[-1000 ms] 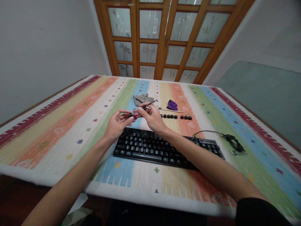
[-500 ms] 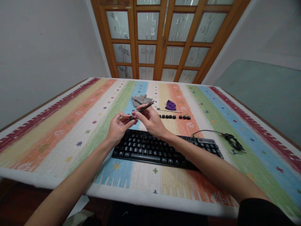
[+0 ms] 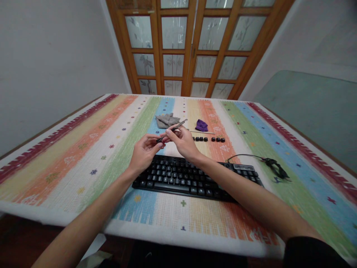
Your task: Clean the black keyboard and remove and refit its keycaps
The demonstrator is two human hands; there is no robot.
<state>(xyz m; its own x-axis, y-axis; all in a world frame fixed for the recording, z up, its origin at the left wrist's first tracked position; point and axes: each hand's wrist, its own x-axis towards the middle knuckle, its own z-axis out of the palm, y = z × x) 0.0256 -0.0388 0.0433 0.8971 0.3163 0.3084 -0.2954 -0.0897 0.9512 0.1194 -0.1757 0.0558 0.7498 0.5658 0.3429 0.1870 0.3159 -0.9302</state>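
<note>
My left hand (image 3: 142,153) is closed in a pinch at the fingertips around a small black keycap (image 3: 159,140), mostly hidden by the fingers. Close against it, my right hand (image 3: 182,142) is closed on dark slim tweezers (image 3: 180,125), whose one end sticks out up and to the right above the hand. The fingertips of both hands meet above the back left part of a black keyboard (image 3: 173,187). Behind my right hand, several loose black keycaps (image 3: 201,139) stand in a row on the cloth.
A grey cloth (image 3: 166,120) lies crumpled beyond my hands, with a purple cloth (image 3: 201,125) to its right. A thin metal rod (image 3: 205,132) lies before the purple cloth. The keyboard's bundled cable (image 3: 276,168) rests at right on the striped tablecloth (image 3: 111,186).
The tweezers and my right hand have shifted slightly right, and their angle has changed a little. Less of the keycap shows between my left fingers. The view has moved slightly.
</note>
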